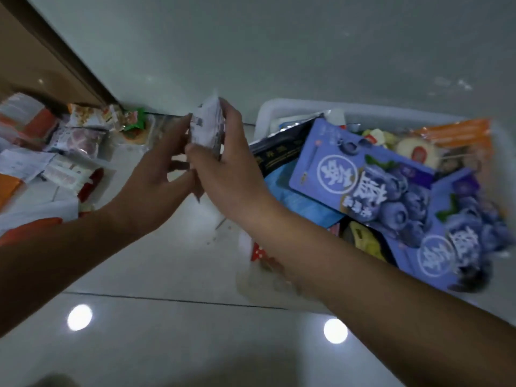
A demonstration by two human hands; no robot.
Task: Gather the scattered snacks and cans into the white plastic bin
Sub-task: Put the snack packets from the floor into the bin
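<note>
Now both hands meet over the tiled floor (167, 275), between the loose snacks and the bin. The right hand (223, 163) grips a small white packet (206, 124), thumb below and fingers curled over its top edge. The left hand (156, 174) pinches the same packet from its left side with its fingertips. The packet is held upright in the air, just left of the white plastic bin (279, 107). Two blueberry bags (363, 174) lie on top of the bin's heap, an orange packet (460, 132) beyond them. Scattered snacks (81, 138) lie on the floor at left, near the wall (279, 51).
</note>
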